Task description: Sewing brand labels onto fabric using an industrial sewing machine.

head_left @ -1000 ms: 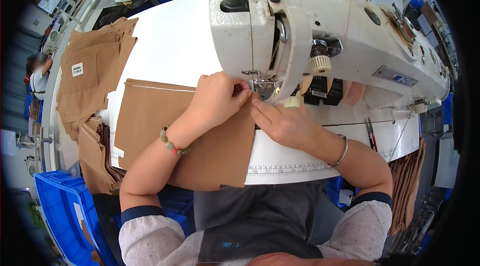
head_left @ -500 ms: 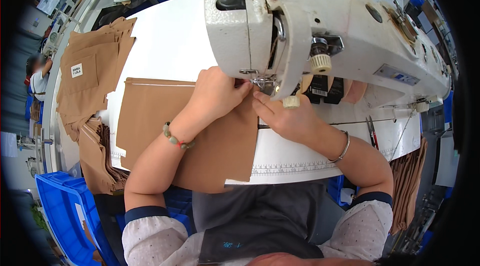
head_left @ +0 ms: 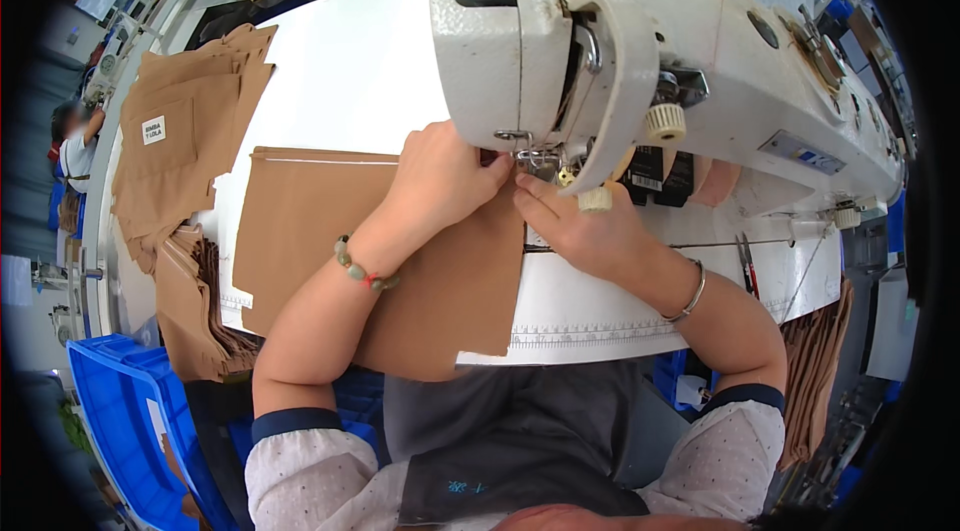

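Note:
A large piece of brown fabric lies on the white sewing table under both of my hands, its top edge running to the needle area of a white sewing machine. My left hand is closed on the fabric just left of the presser foot, thumb and fingers pinched at its edge. Close by on the right, my right hand grips the fabric's right edge with bent fingertips beside the foot, partly hidden behind a white knob. The exact stitching point is hidden by metal parts and fingers.
Stacks of brown pieces sit at left; more brown pieces hang at right. Scissors lie right of my arm, dark packets behind the machine. Blue bins stand lower left. A person works at far left.
The view has shifted slightly, so the machine sits higher and further right. My hands and the fabric moved only slightly with it, staying at the presser foot.

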`<state>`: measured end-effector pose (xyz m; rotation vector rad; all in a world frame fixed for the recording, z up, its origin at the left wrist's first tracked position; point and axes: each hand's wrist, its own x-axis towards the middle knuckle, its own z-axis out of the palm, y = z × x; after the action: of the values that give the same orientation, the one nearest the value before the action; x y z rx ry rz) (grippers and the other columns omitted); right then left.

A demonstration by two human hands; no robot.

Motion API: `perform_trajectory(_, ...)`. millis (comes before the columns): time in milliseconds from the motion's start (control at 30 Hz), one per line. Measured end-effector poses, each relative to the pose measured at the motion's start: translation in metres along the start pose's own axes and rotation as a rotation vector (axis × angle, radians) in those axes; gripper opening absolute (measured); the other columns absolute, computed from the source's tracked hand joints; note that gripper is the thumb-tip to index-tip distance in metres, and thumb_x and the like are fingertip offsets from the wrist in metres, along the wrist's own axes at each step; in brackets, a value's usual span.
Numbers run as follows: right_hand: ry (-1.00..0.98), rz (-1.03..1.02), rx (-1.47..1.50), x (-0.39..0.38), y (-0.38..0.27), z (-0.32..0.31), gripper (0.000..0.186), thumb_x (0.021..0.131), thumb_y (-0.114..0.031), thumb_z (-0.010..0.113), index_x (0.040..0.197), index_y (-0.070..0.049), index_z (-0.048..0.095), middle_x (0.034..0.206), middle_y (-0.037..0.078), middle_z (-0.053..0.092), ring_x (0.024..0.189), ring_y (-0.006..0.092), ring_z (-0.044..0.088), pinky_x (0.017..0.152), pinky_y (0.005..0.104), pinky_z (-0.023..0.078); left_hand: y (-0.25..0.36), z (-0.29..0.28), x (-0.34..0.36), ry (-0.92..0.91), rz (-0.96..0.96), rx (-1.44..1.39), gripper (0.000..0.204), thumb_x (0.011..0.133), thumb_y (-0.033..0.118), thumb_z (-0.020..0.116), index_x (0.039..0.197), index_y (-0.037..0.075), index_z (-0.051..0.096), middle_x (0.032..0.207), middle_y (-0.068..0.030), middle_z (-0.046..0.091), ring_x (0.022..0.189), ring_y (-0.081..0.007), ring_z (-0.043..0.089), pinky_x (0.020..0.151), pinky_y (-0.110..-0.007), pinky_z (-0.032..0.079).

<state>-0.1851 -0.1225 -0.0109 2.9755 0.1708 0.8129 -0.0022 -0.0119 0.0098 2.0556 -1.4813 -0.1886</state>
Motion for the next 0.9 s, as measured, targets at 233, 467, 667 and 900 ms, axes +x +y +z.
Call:
perform_trajectory(233, 0.144, -0.054, -0.032, 0.001, 0.002, 0.005, 0.023, 0.081, -0.01, 0.064, 0.103, -0.003, 0.07, 0.086, 0.005, 0.073, 0.058, 0.0199, 0.067, 0.049, 0.0315, 0.052, 0.004, 0.001, -0.001, 0.055, -0.019, -0.097, 0.013, 0.08, 0.017, 0.073, 0.089, 0.007, 0.074, 0.073, -0.0122, 0.071, 0.069, -0.0329, 0.069, 0.064, -0.041, 0.054)
perform_trajectory(467, 0.092, -0.049, 0.037, -0.004, 0.004, 0.011, 0.03, 0.08, -0.01, 0.065, 0.107, 0.0, 0.069, 0.058, 0.005, 0.059, 0.05, 0.0183, 0.062, 0.044, 0.0329, 0.047, 0.011, -0.002, -0.003, 0.016, -0.106, -0.116, 0.016, 0.08, 0.017, 0.074, 0.092, 0.006, 0.075, 0.076, -0.0123, 0.072, 0.072, -0.0315, 0.07, 0.066, -0.041, 0.054)
perform_trajectory(667, 0.102, -0.071, 0.074, -0.001, 0.006, 0.011, 0.026, 0.077, -0.011, 0.064, 0.102, -0.001, 0.068, 0.053, 0.003, 0.055, 0.049, 0.0189, 0.061, 0.044, 0.0336, 0.046, 0.018, -0.007, -0.002, -0.044, -0.152, -0.044, 0.015, 0.081, 0.018, 0.074, 0.09, 0.006, 0.075, 0.079, -0.0123, 0.073, 0.071, -0.0309, 0.07, 0.067, -0.041, 0.054)
perform_trajectory(900, 0.088, -0.178, 0.065, -0.004, -0.015, -0.009, 0.023, 0.075, -0.014, 0.065, 0.092, 0.0, 0.067, 0.064, 0.01, 0.062, 0.05, 0.0183, 0.062, 0.044, 0.031, 0.047, 0.014, -0.006, -0.006, -0.007, -0.128, -0.037, 0.028, 0.084, 0.024, 0.079, 0.098, 0.001, 0.072, 0.078, -0.0077, 0.069, 0.064, -0.0183, 0.058, 0.061, -0.034, 0.049)
